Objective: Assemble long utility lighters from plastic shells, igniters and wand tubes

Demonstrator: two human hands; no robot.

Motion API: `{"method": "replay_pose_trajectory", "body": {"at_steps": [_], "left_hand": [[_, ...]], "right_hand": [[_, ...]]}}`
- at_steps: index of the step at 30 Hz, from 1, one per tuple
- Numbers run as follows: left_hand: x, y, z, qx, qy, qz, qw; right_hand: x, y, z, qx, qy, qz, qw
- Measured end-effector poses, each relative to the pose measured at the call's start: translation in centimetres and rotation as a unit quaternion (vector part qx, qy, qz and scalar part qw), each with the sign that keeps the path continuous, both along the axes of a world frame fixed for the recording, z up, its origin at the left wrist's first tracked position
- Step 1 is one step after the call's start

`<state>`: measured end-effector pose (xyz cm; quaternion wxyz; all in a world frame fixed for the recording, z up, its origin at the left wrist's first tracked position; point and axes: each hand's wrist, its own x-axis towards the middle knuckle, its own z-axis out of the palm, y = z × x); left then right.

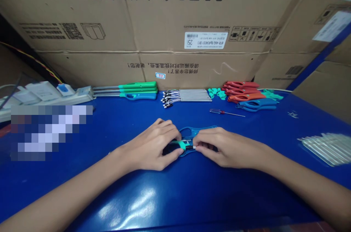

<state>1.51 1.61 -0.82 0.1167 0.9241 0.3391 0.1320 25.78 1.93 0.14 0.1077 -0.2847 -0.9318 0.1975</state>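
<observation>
Both my hands meet at the middle of the blue table [175,195]. My left hand [155,146] is curled around a small teal and black part [179,145], its thumb and fingers pinching it. My right hand [219,147] is closed on the blue plastic lighter shell [199,129], which lies flat under my fingers, and its fingertips press against the teal part's end. The shell's looped handle shows above my hands.
Along the back stand cardboard boxes [164,23]. In front of them lie finished green and blue long lighters [131,90], a bundle of metal tubes with wires [186,96], red and blue shells [244,94], teal triggers [216,93], a screwdriver [227,113]. Clear tubes [326,148] lie right, a power strip [55,96] left.
</observation>
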Motion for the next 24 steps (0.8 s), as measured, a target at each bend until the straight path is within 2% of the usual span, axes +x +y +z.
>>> {"method": "replay_pose_trajectory", "body": {"at_steps": [10,17,24], "left_hand": [[0.00,0.22,-0.10,-0.001,-0.007,-0.023,1.000],[0.38,0.00,-0.12,-0.023,-0.037,0.025,0.999],[0.38,0.09,0.10,-0.037,-0.044,0.029,0.998]], "right_hand": [[-0.07,0.14,-0.04,0.006,0.001,0.006,1.000],[-0.04,0.12,-0.03,0.017,0.006,0.001,1.000],[0.04,0.21,0.04,0.011,-0.008,-0.001,1.000]]}}
